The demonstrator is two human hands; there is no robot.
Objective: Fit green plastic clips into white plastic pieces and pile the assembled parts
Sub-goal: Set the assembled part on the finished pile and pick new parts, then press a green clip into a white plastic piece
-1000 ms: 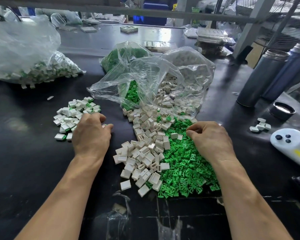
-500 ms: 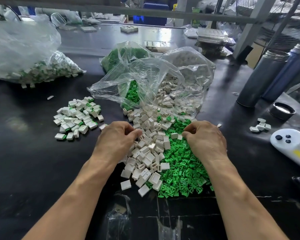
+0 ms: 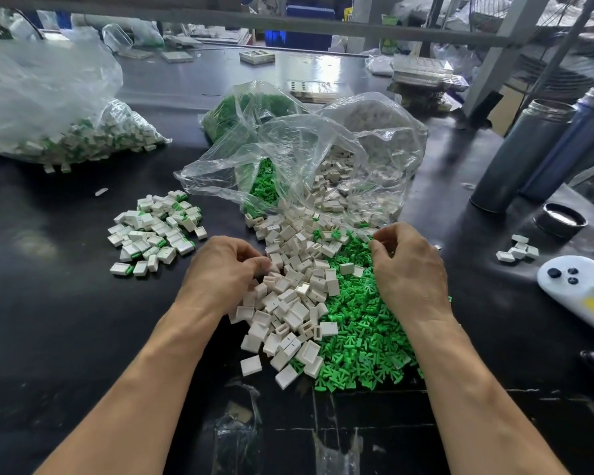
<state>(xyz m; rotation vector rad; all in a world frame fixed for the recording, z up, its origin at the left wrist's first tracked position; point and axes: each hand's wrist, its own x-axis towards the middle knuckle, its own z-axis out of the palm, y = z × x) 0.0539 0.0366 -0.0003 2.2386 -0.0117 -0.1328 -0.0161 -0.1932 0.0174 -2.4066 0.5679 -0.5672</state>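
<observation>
The left hand [image 3: 225, 269] curls its fingers into the white pieces [image 3: 288, 296] — the right hand [image 3: 408, 269] curls over the green clips [image 3: 360, 337]. Whether either grips a part, I cannot tell. The finished pile [image 3: 155, 231] lies left, nearer the left hand.

Left hand [image 3: 222, 269]: ours, knuckles up, fingers curled, tips pinched together.
Right hand [image 3: 408, 269]: ours, fingers curled, tips gathered.
Forearms: ours, bare, angled inward.

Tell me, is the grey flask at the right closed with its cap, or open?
Open. The grey flask stands upright with a bare threaded neck; a round black cap lies apart beside it on the table.
</observation>
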